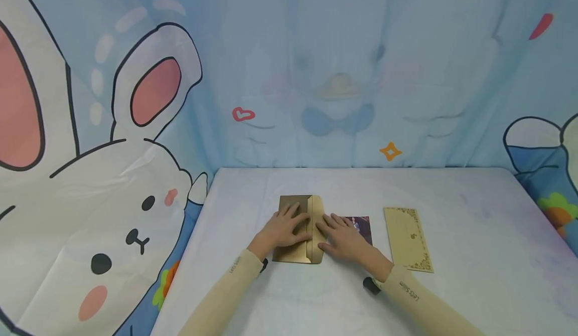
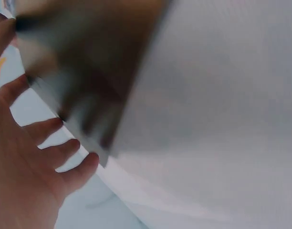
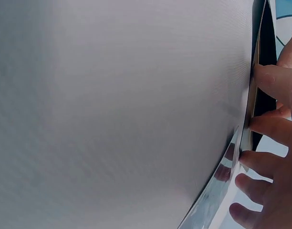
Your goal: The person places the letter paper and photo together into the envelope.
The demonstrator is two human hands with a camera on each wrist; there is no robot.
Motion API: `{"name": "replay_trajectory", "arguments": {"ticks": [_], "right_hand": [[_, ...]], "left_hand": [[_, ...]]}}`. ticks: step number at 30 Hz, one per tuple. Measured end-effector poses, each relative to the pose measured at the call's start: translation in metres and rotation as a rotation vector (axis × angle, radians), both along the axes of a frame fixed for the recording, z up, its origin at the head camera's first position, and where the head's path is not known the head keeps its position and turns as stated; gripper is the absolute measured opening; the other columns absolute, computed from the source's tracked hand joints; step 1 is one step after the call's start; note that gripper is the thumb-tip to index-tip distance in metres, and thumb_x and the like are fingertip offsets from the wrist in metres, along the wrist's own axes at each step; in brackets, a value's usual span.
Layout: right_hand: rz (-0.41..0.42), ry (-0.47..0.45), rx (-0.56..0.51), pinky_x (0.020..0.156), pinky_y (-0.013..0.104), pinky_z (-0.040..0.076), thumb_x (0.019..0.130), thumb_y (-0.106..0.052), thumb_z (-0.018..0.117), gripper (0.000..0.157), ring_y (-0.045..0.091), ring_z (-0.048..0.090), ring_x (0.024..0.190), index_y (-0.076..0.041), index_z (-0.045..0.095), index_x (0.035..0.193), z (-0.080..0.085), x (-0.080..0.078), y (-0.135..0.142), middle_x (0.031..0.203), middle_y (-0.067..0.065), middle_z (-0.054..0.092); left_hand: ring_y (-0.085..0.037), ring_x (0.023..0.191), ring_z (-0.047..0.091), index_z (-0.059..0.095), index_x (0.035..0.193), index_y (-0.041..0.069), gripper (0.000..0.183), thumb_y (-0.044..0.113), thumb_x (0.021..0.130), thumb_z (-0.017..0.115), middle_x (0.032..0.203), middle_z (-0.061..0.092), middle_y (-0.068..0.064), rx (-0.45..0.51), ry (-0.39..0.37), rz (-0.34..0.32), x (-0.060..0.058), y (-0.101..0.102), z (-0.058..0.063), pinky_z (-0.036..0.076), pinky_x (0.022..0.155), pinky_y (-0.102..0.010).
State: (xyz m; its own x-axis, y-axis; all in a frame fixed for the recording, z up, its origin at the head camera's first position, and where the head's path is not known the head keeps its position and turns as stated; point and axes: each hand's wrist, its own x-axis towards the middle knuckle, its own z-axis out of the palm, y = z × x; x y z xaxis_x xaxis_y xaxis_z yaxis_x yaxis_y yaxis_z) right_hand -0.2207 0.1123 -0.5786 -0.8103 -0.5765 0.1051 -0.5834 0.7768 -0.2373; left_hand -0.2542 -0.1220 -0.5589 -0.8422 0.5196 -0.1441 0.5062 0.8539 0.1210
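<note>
the gold envelope (image 1: 291,254) lies flat on the white table (image 1: 474,261), under the two hands and left of the other paper pieces; its flap (image 1: 316,206) is folded out toward the right and unsealed; the work seems, from where i stand, to be at an early stage: the envelope is laid out with its flap spread, while closing it, if that is wanted, is not yet done; the dark printed picture (image 1: 363,225) and the cream card (image 1: 405,240) both lie outside it; whether anything is inside cannot be told.

the left hand (image 1: 285,229) rests on the darker panel, fingers apart and nearly straight, clamped on nothing; the right hand (image 1: 345,239) touches the flap with its fingertips, fingers likewise apart, and covers part of the picture; whether it presses on the picture cannot be told.

the envelope is upright in outline and somewhat longer than wide; its panel is a brownish metallic gold, its flap paler, with a crease running lengthwise between them; the card, well apart at right, is slightly tilted and bears brown ornament along its right edge.
</note>
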Motion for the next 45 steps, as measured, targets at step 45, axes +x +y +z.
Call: {"name": "replay_trajectory", "arguments": {"ticks": [45], "right_hand": [[-0.045,-0.051,-0.019,0.112,0.071,0.029,0.097,-0.039,0.064,0.058,0.046,0.034,0.146,-0.007,0.053,0.145,0.002,0.005,-0.001,0.157,0.023,0.04]], "left_hand": [[-0.034,0.15,0.032,0.025,0.158,0.027,0.106,0.071,0.074,0.073,0.168,0.014,-0.017,0.073,-0.114,-0.162,-0.017,-0.03,0.007,0.041,0.115,-0.044]]}}
